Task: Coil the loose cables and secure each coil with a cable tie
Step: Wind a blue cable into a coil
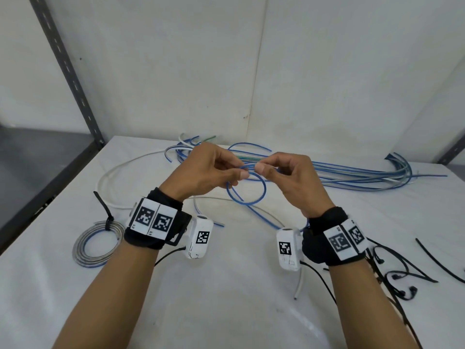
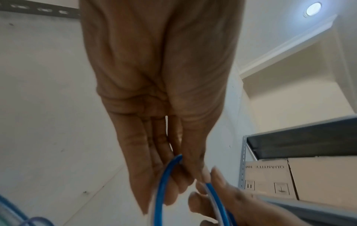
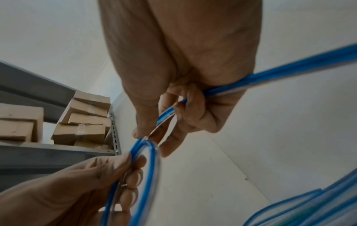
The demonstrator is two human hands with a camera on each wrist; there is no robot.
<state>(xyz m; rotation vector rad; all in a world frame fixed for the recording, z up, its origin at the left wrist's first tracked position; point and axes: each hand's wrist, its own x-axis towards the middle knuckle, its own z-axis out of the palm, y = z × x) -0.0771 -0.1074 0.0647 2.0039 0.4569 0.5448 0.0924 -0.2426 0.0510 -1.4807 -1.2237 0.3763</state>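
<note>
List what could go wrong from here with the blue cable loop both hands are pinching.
1. The thin blue cable loop is held only by fingertip pinches of the left hand and right hand; a slip would probably let it spring open.
2. Its tail runs toward the pile of loose blue cables; pulling may snag there.
3. The black cable ties lie apart; reaching for one leaves a single hand holding the coil.
</note>
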